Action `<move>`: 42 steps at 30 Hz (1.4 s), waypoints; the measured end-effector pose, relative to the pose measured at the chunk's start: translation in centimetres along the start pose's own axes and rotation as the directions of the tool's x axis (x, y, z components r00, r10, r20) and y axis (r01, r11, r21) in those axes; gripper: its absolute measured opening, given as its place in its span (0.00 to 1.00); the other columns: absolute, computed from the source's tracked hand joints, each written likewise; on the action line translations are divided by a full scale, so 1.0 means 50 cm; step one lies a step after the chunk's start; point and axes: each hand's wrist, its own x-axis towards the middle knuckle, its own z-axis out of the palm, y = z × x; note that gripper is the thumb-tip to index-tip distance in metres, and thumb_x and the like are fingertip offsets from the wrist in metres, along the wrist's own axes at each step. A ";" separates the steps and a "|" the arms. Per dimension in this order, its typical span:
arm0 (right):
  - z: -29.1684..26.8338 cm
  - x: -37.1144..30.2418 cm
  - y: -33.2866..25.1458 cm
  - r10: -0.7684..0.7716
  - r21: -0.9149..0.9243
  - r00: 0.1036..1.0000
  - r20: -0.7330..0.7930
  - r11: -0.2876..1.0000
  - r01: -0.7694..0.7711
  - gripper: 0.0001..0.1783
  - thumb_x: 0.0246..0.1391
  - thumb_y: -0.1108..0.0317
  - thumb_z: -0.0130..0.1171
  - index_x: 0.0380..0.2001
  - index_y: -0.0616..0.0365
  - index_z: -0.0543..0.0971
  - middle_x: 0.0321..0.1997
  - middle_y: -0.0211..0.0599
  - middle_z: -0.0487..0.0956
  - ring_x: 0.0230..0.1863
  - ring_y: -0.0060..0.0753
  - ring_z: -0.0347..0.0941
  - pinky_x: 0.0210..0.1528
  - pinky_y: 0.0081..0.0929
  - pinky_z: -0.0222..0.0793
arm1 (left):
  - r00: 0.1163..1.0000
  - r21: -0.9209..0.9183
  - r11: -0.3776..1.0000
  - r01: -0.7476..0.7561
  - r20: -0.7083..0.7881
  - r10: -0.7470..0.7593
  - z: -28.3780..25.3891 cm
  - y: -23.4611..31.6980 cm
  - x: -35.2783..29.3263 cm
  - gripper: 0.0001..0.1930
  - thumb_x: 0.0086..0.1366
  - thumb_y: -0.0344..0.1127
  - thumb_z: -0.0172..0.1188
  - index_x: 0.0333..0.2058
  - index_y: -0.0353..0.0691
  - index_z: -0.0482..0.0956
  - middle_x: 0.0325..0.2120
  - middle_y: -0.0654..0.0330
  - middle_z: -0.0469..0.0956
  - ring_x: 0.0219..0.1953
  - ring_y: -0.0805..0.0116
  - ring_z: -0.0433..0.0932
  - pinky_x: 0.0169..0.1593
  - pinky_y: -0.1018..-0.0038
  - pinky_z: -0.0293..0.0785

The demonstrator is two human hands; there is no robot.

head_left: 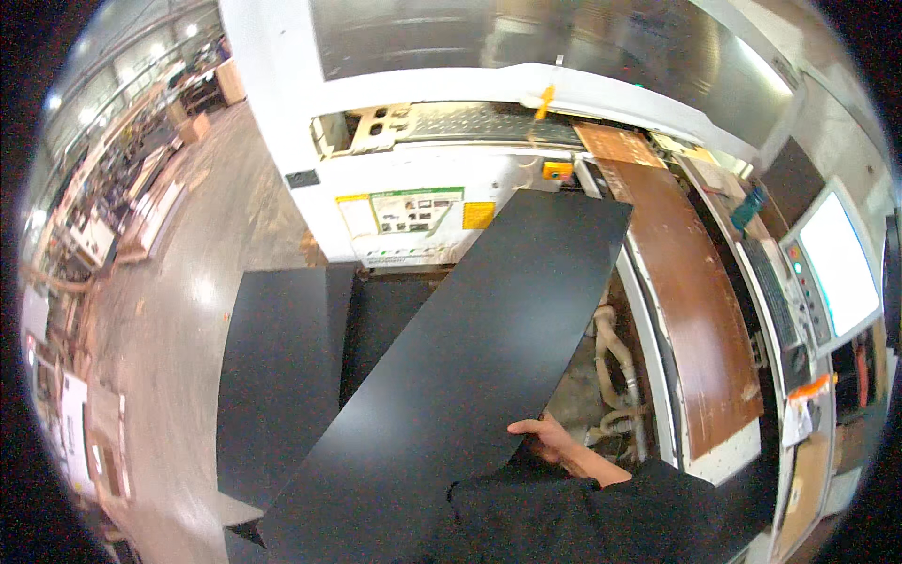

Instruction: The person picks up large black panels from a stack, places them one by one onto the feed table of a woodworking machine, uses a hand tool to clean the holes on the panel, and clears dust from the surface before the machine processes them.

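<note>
My right hand [552, 442] grips the near right edge of a long black panel [470, 329], thumb on top and the fingers hidden beneath. The panel is tilted, its far end reaching up toward the white machine and its near end running down to the lower left. My left hand is not in view. Left of the held panel lies another black panel [277, 367], with a darker black surface [390, 315] beside it, partly covered by the held panel.
A white machine [324, 202] with a dark hood stands ahead. To the right runs a brown board [686, 301] on the machine bed, with a keyboard [770, 287] and a lit screen [841, 268] beyond. Hoses [611, 352] hang below the bed. Stacked boards [155, 221] line the floor at left.
</note>
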 end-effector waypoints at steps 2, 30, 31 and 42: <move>-0.091 0.028 0.011 -0.051 0.019 0.998 -0.030 0.998 0.051 0.22 0.46 0.76 0.69 0.47 0.59 0.76 0.39 0.36 0.81 0.43 0.38 0.80 0.46 0.38 0.78 | 0.996 -0.024 0.996 -0.091 0.023 0.092 0.019 0.052 0.031 0.37 0.67 0.65 0.56 0.36 0.24 0.81 0.26 0.55 0.79 0.30 0.67 0.73 0.37 0.64 0.72; -0.541 0.510 -0.712 -0.430 0.475 0.903 0.011 0.797 0.373 0.19 0.56 0.60 0.61 0.46 0.61 0.78 0.48 0.43 0.80 0.47 0.46 0.76 0.50 0.45 0.72 | 0.947 -0.432 0.844 -0.318 -0.099 0.306 0.514 0.936 -0.560 0.36 0.66 0.62 0.61 0.46 0.25 0.80 0.41 0.47 0.81 0.40 0.57 0.76 0.46 0.60 0.73; -0.523 0.503 -0.731 -0.443 0.474 0.896 -0.019 0.785 0.398 0.25 0.59 0.55 0.59 0.52 0.62 0.75 0.53 0.44 0.78 0.53 0.47 0.74 0.56 0.47 0.69 | 0.944 -0.443 0.835 -0.326 -0.096 0.317 0.528 0.954 -0.559 0.34 0.66 0.60 0.62 0.46 0.25 0.81 0.40 0.49 0.81 0.39 0.59 0.76 0.44 0.61 0.73; -0.358 0.359 -0.373 -0.383 -0.167 0.886 0.260 0.886 0.432 0.26 0.72 0.48 0.44 0.61 0.55 0.71 0.56 0.35 0.77 0.55 0.38 0.72 0.56 0.42 0.67 | 0.814 -0.574 0.715 -0.398 0.139 0.564 0.643 1.099 -0.577 0.17 0.68 0.41 0.62 0.23 0.38 0.76 0.23 0.63 0.74 0.27 0.74 0.69 0.35 0.68 0.69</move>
